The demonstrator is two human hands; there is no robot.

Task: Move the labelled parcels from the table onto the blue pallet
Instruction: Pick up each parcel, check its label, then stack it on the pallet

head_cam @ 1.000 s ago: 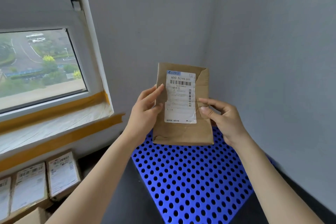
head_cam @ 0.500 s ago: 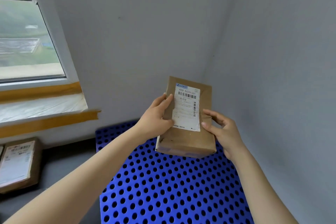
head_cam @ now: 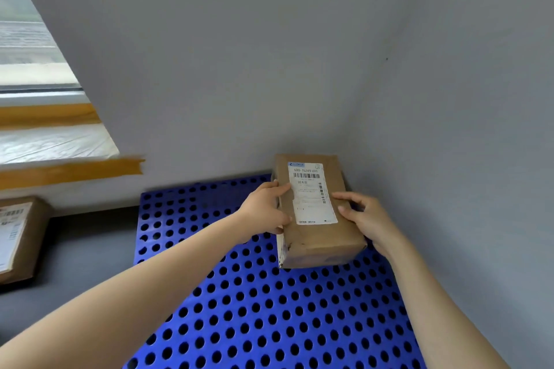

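Observation:
A brown cardboard parcel [head_cam: 317, 237] with a white barcode label on top lies flat at the far right corner of the blue perforated pallet [head_cam: 239, 308], close to both walls. My left hand [head_cam: 263, 210] grips its left side, thumb on the top face. On the other side, my right hand [head_cam: 365, 219] holds the right edge with curled fingers. Whether the parcel's underside rests fully on the pallet I cannot tell.
Another labelled brown parcel [head_cam: 18, 237] lies at the left edge on the grey floor [head_cam: 90, 255]. Grey walls meet in a corner just behind the pallet. A window sill with orange tape [head_cam: 69, 171] runs along the upper left.
The parcel has gone from upright in front of me down and away into the pallet's far right corner, label up. My view has turned right, and the parcels at left have mostly left the frame.

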